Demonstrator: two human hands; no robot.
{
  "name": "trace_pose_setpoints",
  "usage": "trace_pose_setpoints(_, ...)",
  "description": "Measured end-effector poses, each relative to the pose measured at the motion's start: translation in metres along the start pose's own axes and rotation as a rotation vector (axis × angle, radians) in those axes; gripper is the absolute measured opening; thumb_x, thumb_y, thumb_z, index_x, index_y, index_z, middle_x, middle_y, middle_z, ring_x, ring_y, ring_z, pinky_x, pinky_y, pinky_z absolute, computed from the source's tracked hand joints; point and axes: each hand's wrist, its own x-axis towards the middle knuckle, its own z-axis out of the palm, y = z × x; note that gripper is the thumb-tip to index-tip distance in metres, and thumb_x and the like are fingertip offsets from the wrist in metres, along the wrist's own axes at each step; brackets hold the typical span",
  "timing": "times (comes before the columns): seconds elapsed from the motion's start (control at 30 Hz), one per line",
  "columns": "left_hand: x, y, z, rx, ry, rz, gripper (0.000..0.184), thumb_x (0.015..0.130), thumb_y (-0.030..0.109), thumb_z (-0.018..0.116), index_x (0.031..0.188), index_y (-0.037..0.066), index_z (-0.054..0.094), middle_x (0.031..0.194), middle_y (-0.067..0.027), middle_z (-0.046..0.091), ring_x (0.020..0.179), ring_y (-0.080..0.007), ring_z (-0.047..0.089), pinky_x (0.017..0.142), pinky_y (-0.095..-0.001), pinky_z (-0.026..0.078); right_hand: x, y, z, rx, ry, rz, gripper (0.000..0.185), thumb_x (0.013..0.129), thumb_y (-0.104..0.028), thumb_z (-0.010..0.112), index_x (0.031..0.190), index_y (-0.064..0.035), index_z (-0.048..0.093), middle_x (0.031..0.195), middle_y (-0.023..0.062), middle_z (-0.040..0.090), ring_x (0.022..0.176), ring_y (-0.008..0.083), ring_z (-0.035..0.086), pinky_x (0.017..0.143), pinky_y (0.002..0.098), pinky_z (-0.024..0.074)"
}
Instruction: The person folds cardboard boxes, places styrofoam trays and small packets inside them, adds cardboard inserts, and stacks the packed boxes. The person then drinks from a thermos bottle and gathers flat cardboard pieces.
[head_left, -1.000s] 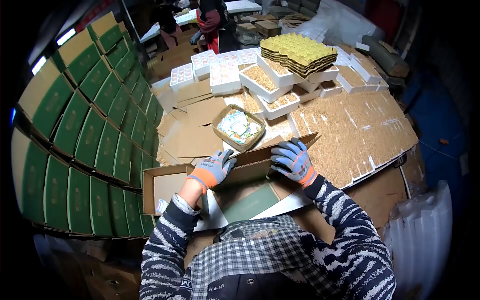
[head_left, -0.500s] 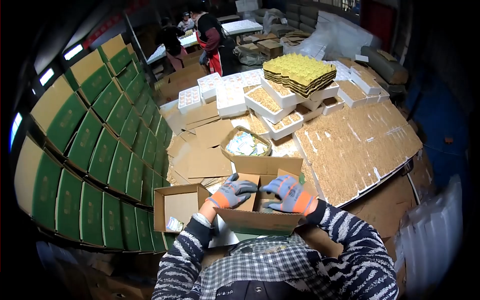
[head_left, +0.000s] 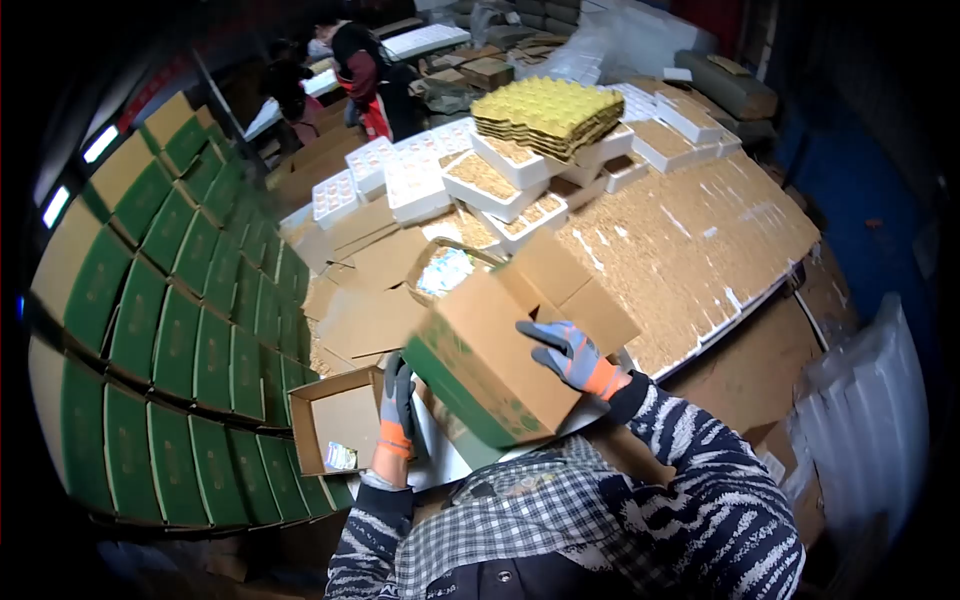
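A green-and-brown cardboard box (head_left: 485, 345) is tipped on the table in front of me, its open side with flaps facing away to the right. My right hand (head_left: 568, 357), in a grey and orange glove, grips it near the rim, fingers over the brown wall. My left hand (head_left: 397, 405), gloved alike, has its fingers stretched out between that box and a shallow open cardboard box (head_left: 338, 415). It lies against the shallow box's right wall. A small printed packet (head_left: 342, 457) rests inside the shallow box. Behind the tilted box is a basket (head_left: 412, 277) of similar packets (head_left: 445, 270).
Green boxes (head_left: 180, 330) are stacked in rows on the left. White foam trays (head_left: 415, 190) and stacked yellow egg trays (head_left: 545, 110) stand at the back. Husk-filled trays (head_left: 690, 250) cover the right side. A person (head_left: 365, 75) stands farther off.
Both hands were at the upright box's opening. The box has since been tipped over, its opening turned right. My left hand has moved to the shallow box; my right grips the tipped box.
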Motion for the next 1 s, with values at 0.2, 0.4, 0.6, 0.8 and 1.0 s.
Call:
trace_pose_setpoints(0.2,0.061,0.155,0.022,-0.143,-0.452,-0.357,0.060,0.087,0.021,0.065,0.138,-0.001,0.043,0.117,-0.0131,0.064,0.104,-0.0205,0.061,0.090,-0.0322,0.048,-0.050,0.041,0.115,0.969,0.375,0.611,0.055,0.103,-0.031,0.042,0.147,0.0004,0.032,0.151,0.0099,0.035,0.137,0.0191,0.034,0.113,0.0312,0.0281)
trace_pose_setpoints(0.4,0.015,0.100,0.086,0.582,-0.969,0.007,0.058,0.089,0.030,0.060,0.142,0.013,0.042,0.113,-0.0260,0.063,0.102,-0.0412,0.061,0.088,-0.0463,0.048,-0.114,0.069,0.060,-0.096,0.334,0.621,0.032,0.085,-0.027,0.067,0.110,-0.0069,0.068,0.103,0.0137,0.069,0.095,0.0347,0.064,0.091,0.0376,0.0482)
trace_pose_setpoints(0.6,0.013,0.108,0.077,0.365,-1.182,0.083,0.031,0.090,0.033,0.061,0.107,0.009,0.070,0.097,-0.0141,0.070,0.088,-0.0310,0.067,0.080,-0.0357,0.052,-0.204,0.203,-0.041,-0.405,1.120,1.444,0.113,0.064,-0.066,0.074,0.152,-0.0148,0.025,0.144,0.0206,0.040,0.132,0.0389,0.036,0.111,0.0473,0.0250)
trace_pose_setpoints(0.8,0.025,0.123,0.082,0.384,-0.399,0.309,0.033,0.084,0.015,0.067,0.116,0.011,0.066,0.120,-0.0134,0.061,0.115,-0.0338,0.054,0.100,-0.0405,0.042,-0.161,0.206,-0.025,0.163,1.500,0.847,0.091,0.075,-0.010,0.065,0.153,-0.0174,0.019,0.151,0.0149,0.032,0.135,0.0318,0.036,0.112,0.0450,0.0293)
trace_pose_setpoints(1.0,0.014,0.057,0.074,0.311,0.081,-0.036,0.049,0.090,0.021,0.061,0.136,0.009,0.050,0.143,-0.0182,0.041,0.132,-0.0346,0.040,0.111,-0.0421,0.031,-0.154,0.102,-0.091,0.602,1.392,0.342,0.083,0.075,0.013,0.068,0.147,-0.0060,0.031,0.139,0.0117,0.047,0.122,0.0258,0.052,0.100,0.0359,0.0462)
